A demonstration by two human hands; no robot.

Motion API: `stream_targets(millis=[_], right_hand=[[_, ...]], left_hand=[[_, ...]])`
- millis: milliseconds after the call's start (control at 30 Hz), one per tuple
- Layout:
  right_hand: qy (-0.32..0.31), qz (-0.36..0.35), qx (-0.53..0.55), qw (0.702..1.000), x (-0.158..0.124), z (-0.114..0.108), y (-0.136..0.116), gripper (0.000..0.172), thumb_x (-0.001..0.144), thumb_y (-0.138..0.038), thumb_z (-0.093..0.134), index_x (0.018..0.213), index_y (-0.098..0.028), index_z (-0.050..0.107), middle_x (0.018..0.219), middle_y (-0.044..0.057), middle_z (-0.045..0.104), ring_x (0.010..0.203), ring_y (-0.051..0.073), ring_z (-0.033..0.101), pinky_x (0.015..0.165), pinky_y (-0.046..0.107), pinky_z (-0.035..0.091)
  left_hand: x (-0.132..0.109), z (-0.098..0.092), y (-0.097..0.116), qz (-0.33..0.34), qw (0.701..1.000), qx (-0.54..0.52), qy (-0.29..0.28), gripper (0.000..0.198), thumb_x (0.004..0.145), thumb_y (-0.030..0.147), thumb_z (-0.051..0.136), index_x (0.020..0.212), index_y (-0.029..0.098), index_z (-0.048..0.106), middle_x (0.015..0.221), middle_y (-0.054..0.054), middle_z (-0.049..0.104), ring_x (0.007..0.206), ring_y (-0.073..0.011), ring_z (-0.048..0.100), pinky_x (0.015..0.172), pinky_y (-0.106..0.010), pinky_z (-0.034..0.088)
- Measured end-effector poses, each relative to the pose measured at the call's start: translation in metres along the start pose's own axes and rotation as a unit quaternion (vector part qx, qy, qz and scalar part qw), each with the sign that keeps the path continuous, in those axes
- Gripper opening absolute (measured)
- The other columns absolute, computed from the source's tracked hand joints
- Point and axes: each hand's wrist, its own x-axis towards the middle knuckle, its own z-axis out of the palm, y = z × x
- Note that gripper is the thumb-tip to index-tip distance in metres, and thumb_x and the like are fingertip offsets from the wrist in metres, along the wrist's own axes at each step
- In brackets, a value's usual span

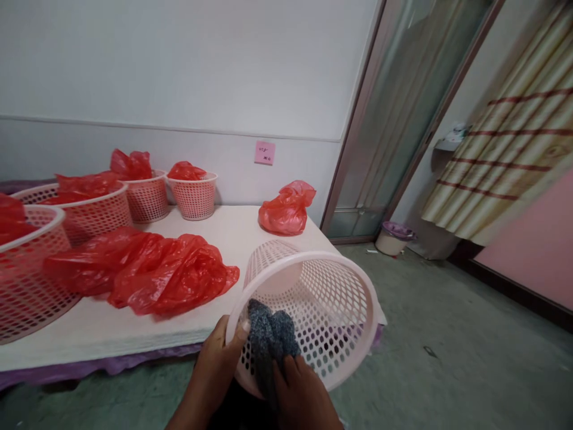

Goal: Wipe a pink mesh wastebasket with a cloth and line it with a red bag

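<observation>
A pale pink perforated basket is tipped on its side at the table's near right corner, its mouth facing me. My left hand grips its rim from the left, thumb over the edge. My right hand presses a dark grey cloth against the inside of the basket near the rim, fingers closed on it.
Loose red plastic bags lie on the white table, another red bag sits near the far corner. Several pink baskets lined with red bags stand along the left and back. A small bin is on the floor by the glass door.
</observation>
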Motion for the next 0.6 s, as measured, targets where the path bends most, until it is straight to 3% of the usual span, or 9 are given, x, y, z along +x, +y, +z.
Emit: stream_targets(millis=[100,233,367,467,600], right_hand=[[0.011,0.012,0.065,0.998,0.007,-0.024,-0.010,0.037,0.080,-0.018,0.051,0.115,-0.015,0.063,0.103,0.017,0.065,0.091,0.034,0.062,0.075,0.049,0.054],[0.044,0.049,0.200,0.978,0.015,-0.053,-0.025,0.035,0.068,-0.020,0.058,0.102,-0.016,0.063,0.105,0.014,0.061,0.094,0.028,0.058,0.082,0.042,0.051],[0.048,0.017,0.273,0.961,0.017,-0.056,-0.023,0.035,0.073,-0.020,0.054,0.107,-0.018,0.061,0.113,0.012,0.059,0.103,0.025,0.056,0.091,0.037,0.047],[0.011,0.003,0.254,0.967,0.016,-0.046,-0.011,0.037,0.079,-0.021,0.052,0.115,-0.020,0.061,0.118,0.011,0.059,0.104,0.024,0.058,0.092,0.036,0.047],[-0.041,0.069,0.088,0.993,0.025,-0.033,0.016,0.035,0.080,-0.010,0.047,0.108,-0.018,0.066,0.113,0.015,0.062,0.098,0.029,0.062,0.082,0.041,0.051]], left_hand=[[-0.013,0.018,-0.016,-0.028,0.997,-0.074,0.000,0.048,0.078,0.050,0.061,0.111,0.015,0.061,0.123,-0.011,0.067,0.115,-0.0283,0.060,0.104,-0.040,0.043],[-0.025,0.042,-0.049,-0.141,0.964,-0.217,0.053,0.060,0.063,0.060,0.071,0.099,0.013,0.066,0.113,-0.014,0.071,0.123,-0.0321,0.056,0.108,-0.041,0.043],[-0.025,0.043,-0.064,-0.143,0.950,-0.277,0.033,0.065,0.064,0.059,0.075,0.107,0.011,0.064,0.106,-0.013,0.074,0.117,-0.0322,0.061,0.103,-0.042,0.048],[-0.023,0.039,-0.062,-0.164,0.950,-0.263,0.034,0.050,0.074,0.046,0.072,0.110,0.012,0.064,0.103,-0.011,0.076,0.110,-0.0290,0.066,0.099,-0.040,0.051],[-0.023,0.043,-0.064,-0.173,0.956,-0.220,0.089,0.039,0.077,0.028,0.068,0.112,0.013,0.064,0.104,-0.010,0.076,0.106,-0.0287,0.068,0.094,-0.041,0.054]])
